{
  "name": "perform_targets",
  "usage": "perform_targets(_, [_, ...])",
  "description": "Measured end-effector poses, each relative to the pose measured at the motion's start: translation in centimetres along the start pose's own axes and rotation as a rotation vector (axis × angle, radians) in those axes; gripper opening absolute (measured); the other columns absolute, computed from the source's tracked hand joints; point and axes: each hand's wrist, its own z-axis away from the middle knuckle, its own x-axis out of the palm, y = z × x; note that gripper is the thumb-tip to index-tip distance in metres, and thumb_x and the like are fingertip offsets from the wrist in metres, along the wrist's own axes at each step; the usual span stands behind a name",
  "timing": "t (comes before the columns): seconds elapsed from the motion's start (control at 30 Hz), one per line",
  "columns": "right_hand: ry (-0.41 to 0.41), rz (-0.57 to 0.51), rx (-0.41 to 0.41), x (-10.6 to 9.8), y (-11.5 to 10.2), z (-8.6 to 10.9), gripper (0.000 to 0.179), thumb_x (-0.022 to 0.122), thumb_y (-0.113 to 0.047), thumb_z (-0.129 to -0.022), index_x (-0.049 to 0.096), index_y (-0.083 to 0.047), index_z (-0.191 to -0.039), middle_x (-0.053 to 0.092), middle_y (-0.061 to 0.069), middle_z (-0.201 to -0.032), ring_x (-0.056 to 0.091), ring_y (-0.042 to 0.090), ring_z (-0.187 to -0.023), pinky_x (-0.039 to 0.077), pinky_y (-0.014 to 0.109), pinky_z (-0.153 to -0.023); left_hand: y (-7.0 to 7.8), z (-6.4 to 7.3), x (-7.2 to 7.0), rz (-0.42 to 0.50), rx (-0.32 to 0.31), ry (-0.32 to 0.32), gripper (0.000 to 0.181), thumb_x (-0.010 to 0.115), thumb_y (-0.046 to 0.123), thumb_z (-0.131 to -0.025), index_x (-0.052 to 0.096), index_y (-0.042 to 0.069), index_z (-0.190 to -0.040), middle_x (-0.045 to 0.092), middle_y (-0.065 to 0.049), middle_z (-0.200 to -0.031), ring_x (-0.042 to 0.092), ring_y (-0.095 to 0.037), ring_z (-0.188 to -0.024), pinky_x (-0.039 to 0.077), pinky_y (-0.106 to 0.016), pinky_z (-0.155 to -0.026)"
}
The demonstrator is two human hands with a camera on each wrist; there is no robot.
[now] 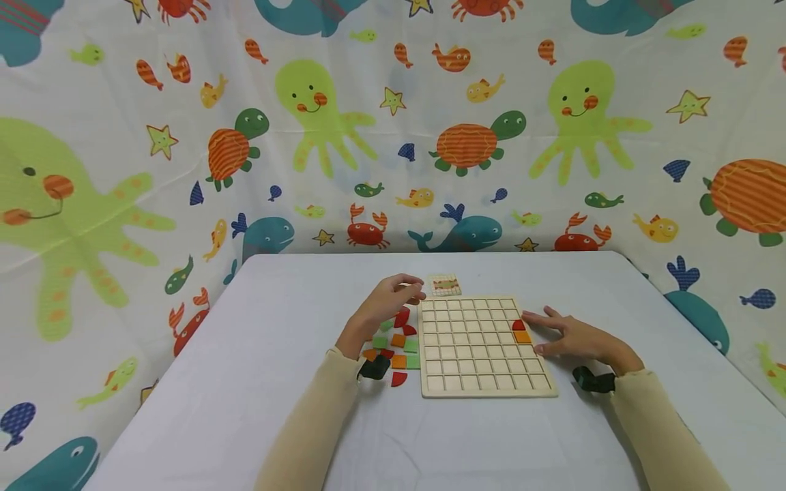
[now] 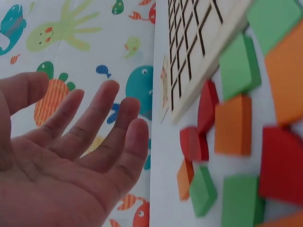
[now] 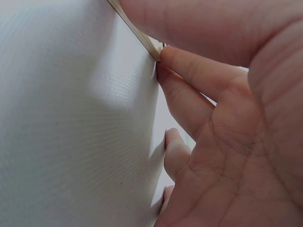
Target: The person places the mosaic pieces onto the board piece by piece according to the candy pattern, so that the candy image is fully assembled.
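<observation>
A pale wooden grid board [image 1: 467, 351] lies flat on the table. Near its right edge, a red curved piece [image 1: 518, 325] and an orange square [image 1: 522, 337] sit in cells, one above the other. My left hand [image 1: 393, 299] hovers by the board's top left corner, above the loose pieces; the left wrist view shows its fingers [image 2: 102, 111] spread and loosely bent, holding nothing. My right hand [image 1: 574, 337] rests at the board's right side, its fingertips touching the wooden edge [image 3: 142, 38] in the right wrist view.
Loose red, orange [image 1: 398, 340] and green pieces [image 2: 239, 68] are scattered left of the board. A small patterned card [image 1: 445, 285] lies just beyond its far edge. Behind the white table [image 1: 295, 307] hangs a cloth [image 1: 381, 143] printed with sea animals.
</observation>
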Motion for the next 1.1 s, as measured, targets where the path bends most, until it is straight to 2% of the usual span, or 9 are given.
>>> perform_targets(0.23, [-0.003,-0.016,0.001,0.0,0.2,-0.1,0.092,0.079,-0.043,-0.092,0.037,-0.006,-0.165,0.004,0.044,-0.167,0.002,0.074,-0.147,0.008,0.090,-0.106,-0.4,1.0,-2.4,-0.068,-0.020,0.038,0.040,0.057,0.030,-0.112,0.061,0.006,-0.144,0.073,-0.013,-0.127,0.064,-0.035,-0.124,0.049,-0.050,-0.109])
perform_targets(0.6, [-0.003,-0.023,0.017,0.2,0.4,-0.3,0.093,0.079,-0.044,-0.092,0.036,-0.008,-0.166,0.003,0.042,-0.168,0.003,0.072,-0.148,0.011,0.089,-0.107,-0.8,3.3,-5.3,-0.206,-0.063,0.045,0.041,0.058,0.030,-0.111,0.060,0.006,-0.144,0.071,-0.013,-0.130,0.064,-0.036,-0.125,0.051,-0.050,-0.107])
perform_targets(0.87, [-0.001,-0.019,0.009,0.3,0.3,-0.2,0.094,0.079,-0.045,-0.091,0.036,-0.007,-0.166,0.005,0.043,-0.167,0.004,0.072,-0.148,0.012,0.090,-0.106,-1.0,5.8,-6.7,-0.357,-0.053,-0.007,0.038,0.062,0.029,-0.110,0.064,0.006,-0.140,0.070,-0.011,-0.128,0.064,-0.034,-0.122,0.051,-0.056,-0.105])
perform_targets(1.1, [0.001,-0.014,0.022,0.3,0.2,-0.3,0.096,0.080,-0.048,-0.090,0.036,-0.009,-0.166,0.004,0.042,-0.168,0.004,0.073,-0.147,0.012,0.090,-0.106,-1.5,7.7,-7.3,-0.514,-0.083,-0.079,0.029,0.071,0.026,-0.104,0.071,0.008,-0.127,0.071,-0.004,-0.116,0.065,-0.025,-0.111,0.056,-0.049,-0.097])
